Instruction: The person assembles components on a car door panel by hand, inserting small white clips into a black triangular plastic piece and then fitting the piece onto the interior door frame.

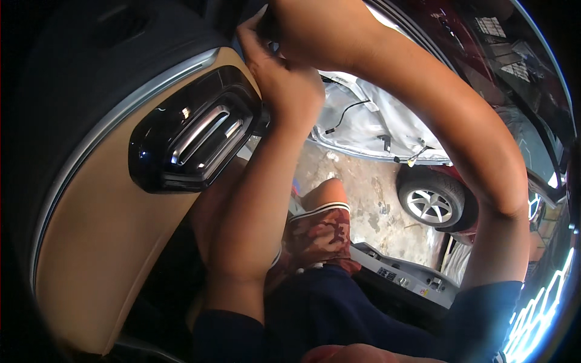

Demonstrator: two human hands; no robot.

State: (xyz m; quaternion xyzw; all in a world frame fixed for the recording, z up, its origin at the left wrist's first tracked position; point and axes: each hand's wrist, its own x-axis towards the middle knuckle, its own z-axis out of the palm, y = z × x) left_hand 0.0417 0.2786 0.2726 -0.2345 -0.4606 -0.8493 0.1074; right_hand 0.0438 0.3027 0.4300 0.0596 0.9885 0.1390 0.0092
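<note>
Both my hands meet at the far end of the dashboard, near the top of the view. My left hand is closed, its fingers curled upward around something dark that I cannot make out. Right against it, my right hand reaches in from the right, partly cut off by the top edge, its fingers hidden. Just left of my left hand is the dashboard's tan panel, with a glossy black air vent edged in silver. A silver trim strip runs along the panel's upper border.
Beyond the open doorway hangs a door with its inner side covered in silvery sheet and a loose black cable. A wheel stands on the stained floor. The door sill lies beside my legs. The windscreen curves overhead at right.
</note>
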